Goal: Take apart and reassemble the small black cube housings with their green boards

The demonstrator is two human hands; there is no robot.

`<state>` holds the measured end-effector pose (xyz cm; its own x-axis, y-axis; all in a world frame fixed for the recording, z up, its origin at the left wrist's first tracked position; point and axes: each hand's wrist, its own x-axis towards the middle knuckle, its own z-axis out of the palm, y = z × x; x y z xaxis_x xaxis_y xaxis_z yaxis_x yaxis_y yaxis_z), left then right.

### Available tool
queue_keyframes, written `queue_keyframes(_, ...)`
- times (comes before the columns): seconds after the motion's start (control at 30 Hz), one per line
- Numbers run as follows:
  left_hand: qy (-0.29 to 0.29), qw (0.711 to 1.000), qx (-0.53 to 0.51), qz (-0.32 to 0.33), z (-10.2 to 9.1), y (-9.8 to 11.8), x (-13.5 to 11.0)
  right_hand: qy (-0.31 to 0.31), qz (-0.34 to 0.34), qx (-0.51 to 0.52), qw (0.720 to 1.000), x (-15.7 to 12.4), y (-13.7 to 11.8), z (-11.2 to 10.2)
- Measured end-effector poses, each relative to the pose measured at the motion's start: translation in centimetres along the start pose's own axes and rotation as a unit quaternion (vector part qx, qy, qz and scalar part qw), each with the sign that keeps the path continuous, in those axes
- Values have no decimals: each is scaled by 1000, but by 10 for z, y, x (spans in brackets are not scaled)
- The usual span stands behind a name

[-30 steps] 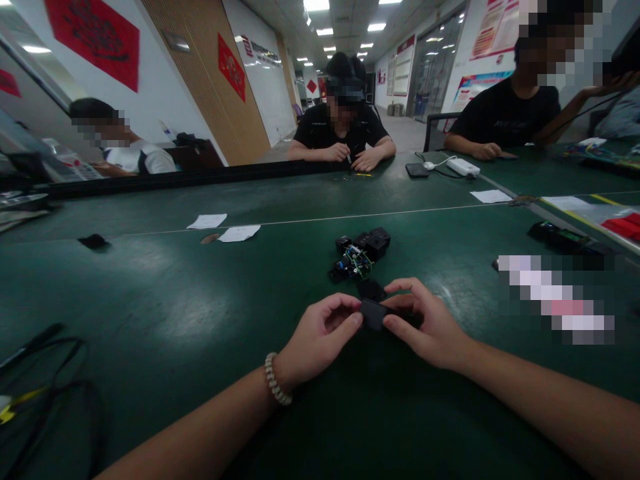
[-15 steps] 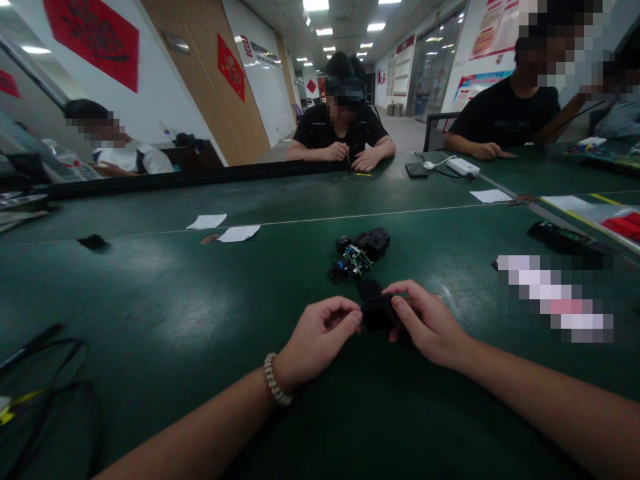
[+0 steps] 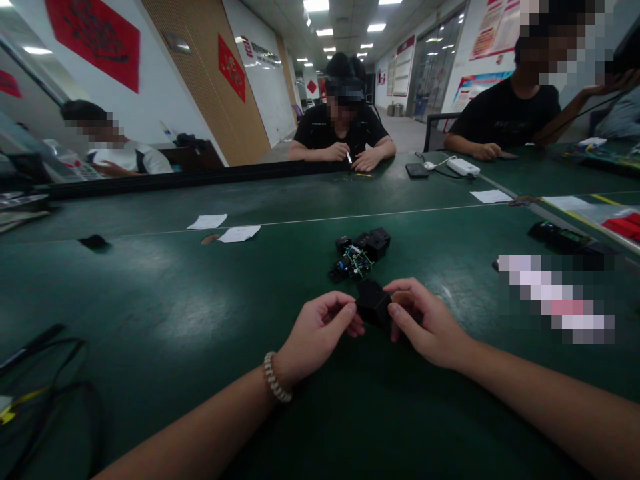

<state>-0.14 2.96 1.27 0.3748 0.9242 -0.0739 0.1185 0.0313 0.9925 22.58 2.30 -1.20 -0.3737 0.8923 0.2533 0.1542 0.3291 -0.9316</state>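
Note:
A small black boxy part (image 3: pixel 373 303) is pinched between my two hands above the green table. My left hand (image 3: pixel 327 330), with a beaded bracelet (image 3: pixel 277 379) at the wrist, grips its left side between thumb and fingers. On the other side my right hand (image 3: pixel 425 323) holds it with the thumb in front and the fingers behind. What exactly the part is I cannot make out. Just beyond it lie a small circuit board with wires (image 3: pixel 354 262) and several black blocks (image 3: pixel 377 244).
Two paper slips (image 3: pixel 240 234) lie further off on the table (image 3: pixel 150 300). Black cables (image 3: pixel 55 373) are at the left edge. To the right are a pixelated object (image 3: pixel 555 297) and a black device (image 3: pixel 563 235). Across the table a person (image 3: pixel 343 127) works with both hands.
The black part has been turned in my hands, so a different face shows. My left fingers have shifted slightly along it. The board and blocks have stayed put.

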Motion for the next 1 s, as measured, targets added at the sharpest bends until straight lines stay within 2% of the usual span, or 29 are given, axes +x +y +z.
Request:
queue_keyframes(0.47,5,998,-67,-4,0,1,-2,7,-19,-27,999,0,-3,0)
queue_keyframes(0.73,-22,999,-33,10,-3,-3,-2,-9,-27,-30,999,-1,1,-1)
queue_keyframes(1.0,-66,997,-40,18,-2,-4,-4,3,-51,-94,994,0,0,-3)
